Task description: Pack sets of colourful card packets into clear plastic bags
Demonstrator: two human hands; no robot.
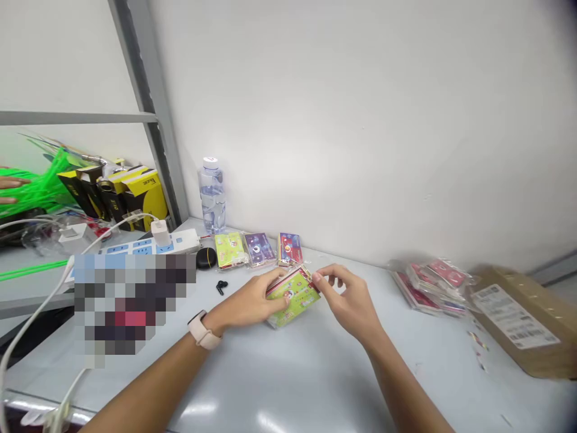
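My left hand (265, 300) grips a green printed card pack (295, 294) by its left side, thumb on top and fingers over the far edge. The pack is tilted above the table, with a red edge along its far side and what looks like clear wrap around it. My right hand (349, 294) pinches at the pack's upper right corner with thumb and forefinger. Just beyond lie a wrapped green pack (229, 249), a purple pack (260, 249) and a blue and red pack (290, 248), side by side.
A water bottle (213, 198) stands by the wall, near a black earbud case (206, 258) and an earbud (220, 287). Red wrapped packs (433, 285) and a cardboard box (527, 325) lie right. A power strip (148, 245) lies left. Another person's hand (11, 189) shows far left.
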